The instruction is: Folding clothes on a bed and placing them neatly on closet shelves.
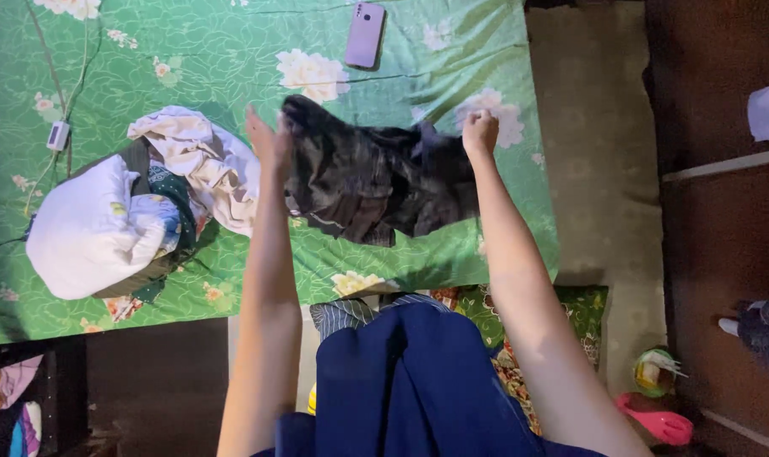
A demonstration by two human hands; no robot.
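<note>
Both arms stretch over the bed: left hand and right hand each pinch a top corner of the dark garment, spread beside the clothes pile; a loose pinch could drop it crumpled

1 dark garment, 1 phone, 2 hands

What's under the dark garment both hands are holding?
The green floral sheet shows all round the dark garment, held by the left hand and right hand. Whatever lies directly beneath is covered.
</note>
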